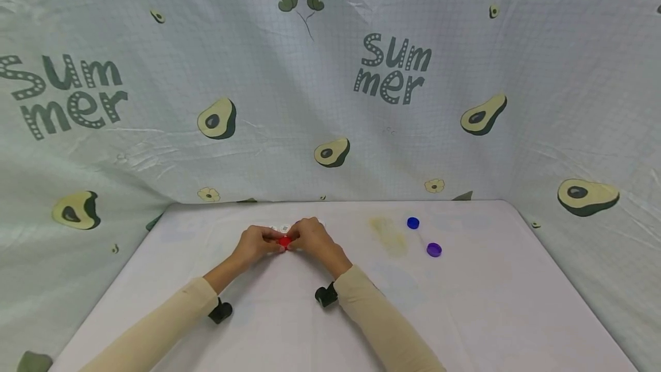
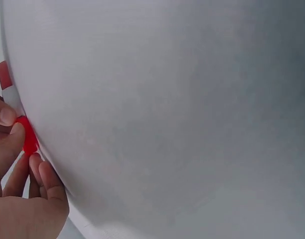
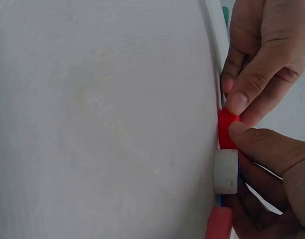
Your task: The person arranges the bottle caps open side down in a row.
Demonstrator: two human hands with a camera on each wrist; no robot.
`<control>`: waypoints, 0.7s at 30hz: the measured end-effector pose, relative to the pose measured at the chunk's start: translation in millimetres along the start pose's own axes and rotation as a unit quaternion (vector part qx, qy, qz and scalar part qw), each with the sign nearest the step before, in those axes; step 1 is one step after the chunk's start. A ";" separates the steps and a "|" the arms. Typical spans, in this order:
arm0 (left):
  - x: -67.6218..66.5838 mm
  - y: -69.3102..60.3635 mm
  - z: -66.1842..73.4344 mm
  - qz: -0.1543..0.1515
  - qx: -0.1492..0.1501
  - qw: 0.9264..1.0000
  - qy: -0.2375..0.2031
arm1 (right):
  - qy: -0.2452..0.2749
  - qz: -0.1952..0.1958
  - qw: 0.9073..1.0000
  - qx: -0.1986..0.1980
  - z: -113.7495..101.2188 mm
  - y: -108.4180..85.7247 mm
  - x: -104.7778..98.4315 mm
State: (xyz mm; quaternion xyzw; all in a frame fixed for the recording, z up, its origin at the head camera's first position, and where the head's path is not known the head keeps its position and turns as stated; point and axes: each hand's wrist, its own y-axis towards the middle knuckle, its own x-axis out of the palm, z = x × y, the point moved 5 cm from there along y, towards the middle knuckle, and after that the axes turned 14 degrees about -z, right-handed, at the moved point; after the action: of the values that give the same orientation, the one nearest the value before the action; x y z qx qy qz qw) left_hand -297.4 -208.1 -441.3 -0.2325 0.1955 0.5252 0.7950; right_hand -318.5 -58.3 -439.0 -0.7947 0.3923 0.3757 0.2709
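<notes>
Both hands meet at a small red bottle cap [image 1: 285, 241] on the left half of the table. My left hand [image 1: 256, 244] pinches the cap from the left, its thumb and fingertips on the edge. From the other side my right hand [image 1: 315, 238] holds it, and the right thumb presses its rim in the right wrist view. A white cap [image 3: 226, 172] stands beside the red cap [image 3: 227, 130], close to the right fingers. A duller red cap [image 3: 219, 224] lies just beyond the white one. The fingers hide part of the red cap.
A blue cap [image 1: 413, 223] and a purple cap [image 1: 434, 250] lie apart on the right half of the white table [image 1: 490, 303]. Small white pieces [image 1: 285, 228] show behind the hands. A printed cloth [image 1: 268, 73] hangs behind the table.
</notes>
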 end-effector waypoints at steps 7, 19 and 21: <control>0.3 -4.1 6.0 0.011 0.008 1.000 -0.003 | 0.030 0.005 0.999 -0.018 6.7 -18.0 -15.3; 48.4 8.6 67.0 0.015 0.163 0.986 -0.001 | 0.033 0.080 0.995 -0.045 50.1 -81.6 -72.5; 64.5 12.0 78.8 -0.008 0.182 0.983 -0.002 | 0.034 0.087 0.995 -0.034 64.4 -94.5 -78.9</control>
State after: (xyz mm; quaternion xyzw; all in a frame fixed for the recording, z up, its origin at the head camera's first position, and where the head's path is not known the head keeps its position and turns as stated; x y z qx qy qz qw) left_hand -279.3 -110.8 -414.8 -0.0843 0.2842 0.4754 0.8283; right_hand -297.4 73.1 -399.1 -0.7790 0.4557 0.3833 0.1965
